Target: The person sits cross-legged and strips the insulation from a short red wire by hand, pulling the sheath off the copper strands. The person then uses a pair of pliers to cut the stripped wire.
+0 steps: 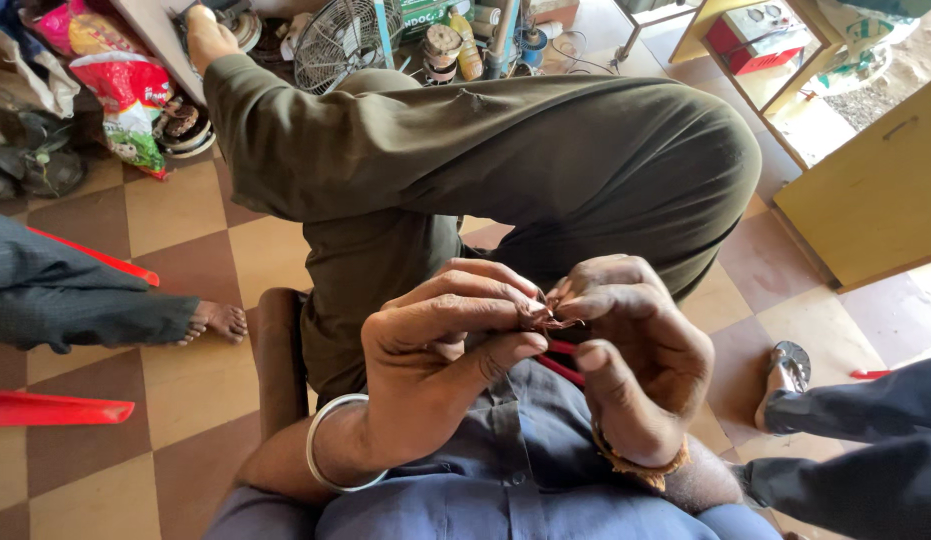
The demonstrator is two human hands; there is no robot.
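Both hands meet above the lap, fingertips pinched together on a small bundle of copper wire ends (547, 318). Left hand (440, 365): thumb and forefinger closed on the near side of the strands, other fingers curled over the top. Right hand (635, 350): thumb and forefinger closed on the far side of the same strands, knuckles up. The bare copper sits exactly at the point where the two pinches touch, only a short tuft showing between the fingertips.

Just below the pinch a red insulated wire (563, 360) runs down and to the right, passing under the right palm; its far end is hidden.

A metal bangle (325, 450) circles the left wrist; a brown beaded bracelet (640, 465) circles the right wrist. Under both hands lies a blue shirt (505, 470). Beyond the grip, a crossed leg in olive trousers (485, 150) spans the view.

Further out: a checked tile floor (185, 390); another person's bare foot (217, 320) to the left of the grip beside a red plastic chair (55, 408); another person's sandalled foot (785, 372) to the right. Well beyond the knee, a small table fan (340, 40) and a yellow cabinet (865, 190).
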